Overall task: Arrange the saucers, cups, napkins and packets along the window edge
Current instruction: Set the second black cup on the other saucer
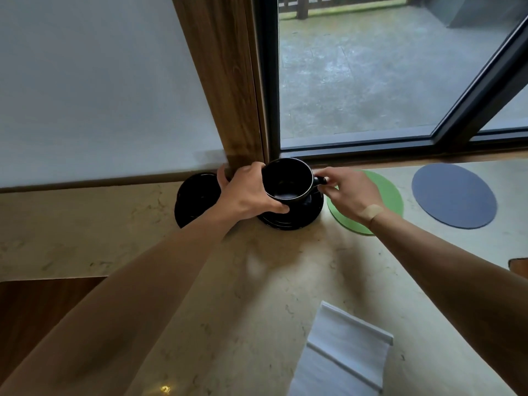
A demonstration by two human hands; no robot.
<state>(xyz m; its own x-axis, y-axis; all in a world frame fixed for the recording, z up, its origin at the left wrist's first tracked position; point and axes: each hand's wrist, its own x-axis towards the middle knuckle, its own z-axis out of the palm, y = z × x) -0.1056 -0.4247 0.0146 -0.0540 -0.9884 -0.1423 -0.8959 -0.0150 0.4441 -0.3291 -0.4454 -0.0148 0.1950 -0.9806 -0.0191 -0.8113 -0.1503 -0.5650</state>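
Note:
A black cup (287, 178) stands on a black saucer (297, 217) close to the window frame. My left hand (247, 194) wraps around the cup's left side, thumb near the saucer rim. My right hand (350, 192) pinches the cup's handle on the right. A second black saucer (194, 198) lies just to the left, partly hidden by my left hand. Folded white napkins (341, 355) lie near the front of the counter. No packets are in view.
A green round mat (391, 195) lies under my right hand, and a blue round mat (454, 195) sits further right. The marble counter (200, 267) meets a wooden post (228, 81) and the dark window frame (371, 148). Wood surfaces show at the lower left and right edges.

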